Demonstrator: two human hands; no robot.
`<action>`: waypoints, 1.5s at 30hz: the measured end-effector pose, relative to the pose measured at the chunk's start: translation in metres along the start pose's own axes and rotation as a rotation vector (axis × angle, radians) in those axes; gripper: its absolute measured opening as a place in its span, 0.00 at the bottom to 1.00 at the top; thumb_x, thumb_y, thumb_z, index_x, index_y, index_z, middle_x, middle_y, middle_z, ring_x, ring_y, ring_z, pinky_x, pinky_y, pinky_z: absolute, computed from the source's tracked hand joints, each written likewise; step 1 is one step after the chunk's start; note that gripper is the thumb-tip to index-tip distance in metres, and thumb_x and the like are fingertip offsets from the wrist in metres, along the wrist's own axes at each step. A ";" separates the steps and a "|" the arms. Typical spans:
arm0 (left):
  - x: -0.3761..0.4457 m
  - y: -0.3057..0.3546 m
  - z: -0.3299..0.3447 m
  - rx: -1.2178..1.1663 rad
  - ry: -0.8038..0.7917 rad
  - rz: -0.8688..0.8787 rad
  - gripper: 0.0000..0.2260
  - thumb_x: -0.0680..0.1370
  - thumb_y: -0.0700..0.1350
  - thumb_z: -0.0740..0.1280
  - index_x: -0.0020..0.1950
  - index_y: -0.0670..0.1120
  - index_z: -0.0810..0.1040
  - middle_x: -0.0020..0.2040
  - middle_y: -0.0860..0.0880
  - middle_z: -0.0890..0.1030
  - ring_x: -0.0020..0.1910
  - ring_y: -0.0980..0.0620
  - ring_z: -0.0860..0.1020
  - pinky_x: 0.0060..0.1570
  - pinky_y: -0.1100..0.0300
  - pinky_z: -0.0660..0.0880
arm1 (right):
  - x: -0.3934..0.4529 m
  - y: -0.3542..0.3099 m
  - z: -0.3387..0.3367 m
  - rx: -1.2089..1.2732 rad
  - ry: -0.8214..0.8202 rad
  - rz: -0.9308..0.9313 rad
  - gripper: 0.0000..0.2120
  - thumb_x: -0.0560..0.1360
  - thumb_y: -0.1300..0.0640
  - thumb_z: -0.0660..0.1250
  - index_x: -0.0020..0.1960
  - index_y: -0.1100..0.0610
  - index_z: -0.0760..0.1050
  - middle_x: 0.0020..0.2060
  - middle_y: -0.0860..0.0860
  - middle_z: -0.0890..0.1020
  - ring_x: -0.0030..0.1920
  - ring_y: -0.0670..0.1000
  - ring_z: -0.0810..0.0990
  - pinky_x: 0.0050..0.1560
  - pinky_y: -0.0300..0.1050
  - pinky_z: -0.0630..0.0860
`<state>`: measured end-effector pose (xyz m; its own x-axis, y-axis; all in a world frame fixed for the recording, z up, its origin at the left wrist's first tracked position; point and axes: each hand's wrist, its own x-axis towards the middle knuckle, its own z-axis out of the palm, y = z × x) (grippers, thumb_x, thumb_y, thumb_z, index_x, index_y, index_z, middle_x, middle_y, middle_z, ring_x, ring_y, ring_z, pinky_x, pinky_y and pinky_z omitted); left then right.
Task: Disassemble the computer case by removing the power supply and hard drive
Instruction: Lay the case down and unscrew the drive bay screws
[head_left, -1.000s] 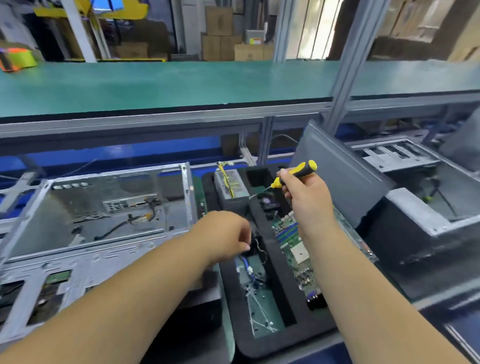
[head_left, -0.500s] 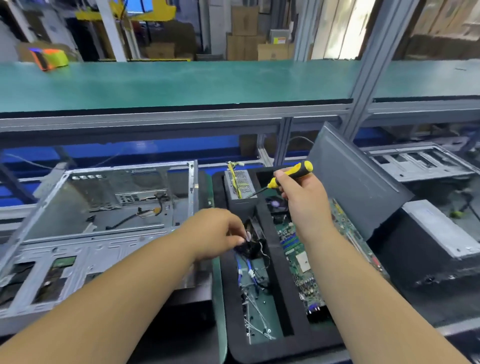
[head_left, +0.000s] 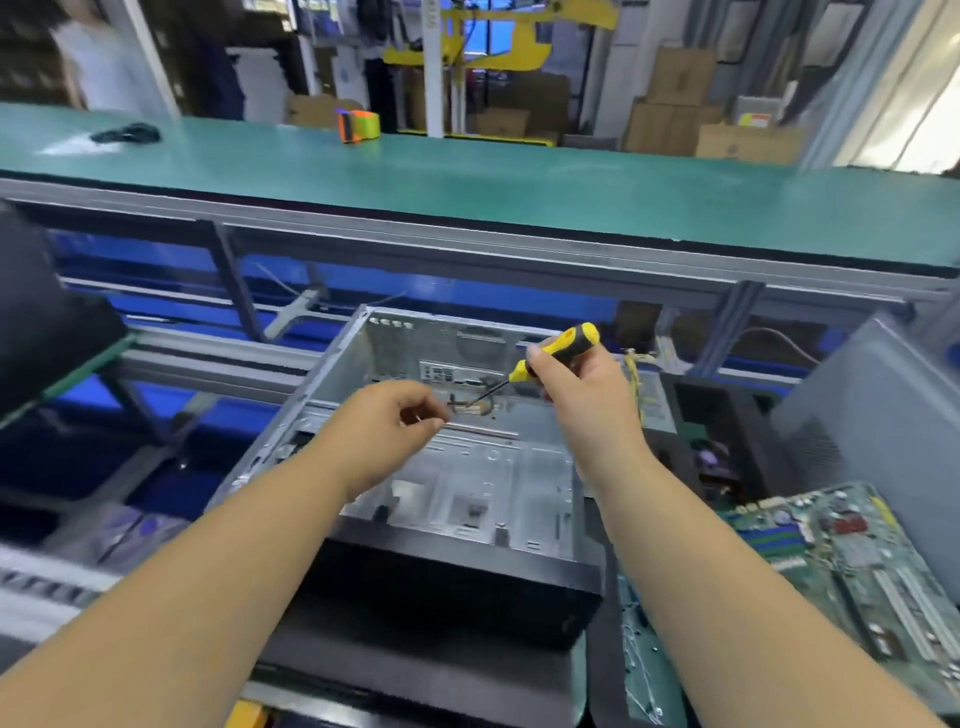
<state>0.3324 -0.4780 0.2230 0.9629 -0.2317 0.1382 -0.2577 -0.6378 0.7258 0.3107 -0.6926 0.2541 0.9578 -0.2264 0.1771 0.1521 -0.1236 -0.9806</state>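
The computer case (head_left: 467, 467) lies on its side on the surface, its open side up, so the inside can be reached from above. It looks largely stripped: bare metal floor, a rear panel with its port cutout, and a small knot of loose cables (head_left: 475, 408) near the back wall. No power supply or hard drive can be made out inside it. A grey boxy unit with yellow wires (head_left: 647, 395), probably the removed power supply, sits just beyond the case's right wall, partly hidden by the right wrist.

The right hand (head_left: 582, 389) holds a yellow-and-black screwdriver (head_left: 558, 351), fingers curled round the handle, with the shaft angled down and left toward the cables. The tip hovers above the case floor and is not seated in any screw, which suggests a tool kept ready rather than in use.

The left hand (head_left: 395, 421) hovers over the case interior with its fingertips drawn together as if pinching something small, maybe a screw; motion blur hides whether this grip holds anything.

A green motherboard (head_left: 852, 566) lies to the right, well clear of the case, likely set aside as a removed part.
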 end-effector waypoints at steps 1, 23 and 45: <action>-0.003 -0.009 -0.008 0.007 0.017 -0.003 0.08 0.76 0.42 0.71 0.42 0.56 0.81 0.41 0.57 0.82 0.42 0.61 0.78 0.45 0.66 0.74 | -0.001 0.000 0.012 -0.002 -0.022 0.006 0.06 0.78 0.51 0.69 0.44 0.51 0.77 0.35 0.42 0.84 0.40 0.41 0.81 0.46 0.42 0.75; -0.005 -0.088 -0.038 0.088 -0.229 0.084 0.11 0.73 0.40 0.70 0.48 0.56 0.82 0.49 0.57 0.79 0.49 0.59 0.76 0.50 0.67 0.71 | -0.040 0.000 0.123 -0.464 -0.062 0.003 0.10 0.78 0.44 0.65 0.43 0.49 0.74 0.41 0.49 0.83 0.41 0.47 0.78 0.44 0.46 0.74; -0.007 -0.099 -0.036 0.147 -0.168 0.170 0.05 0.73 0.46 0.71 0.45 0.57 0.79 0.43 0.59 0.75 0.45 0.57 0.75 0.45 0.63 0.71 | -0.028 -0.028 0.149 -0.749 -0.281 -0.056 0.06 0.79 0.51 0.65 0.49 0.54 0.74 0.43 0.49 0.80 0.46 0.51 0.78 0.48 0.47 0.74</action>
<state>0.3540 -0.3868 0.1743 0.8813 -0.4551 0.1271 -0.4350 -0.6764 0.5944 0.3159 -0.5387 0.2639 0.9943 0.0387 0.0993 0.0933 -0.7656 -0.6365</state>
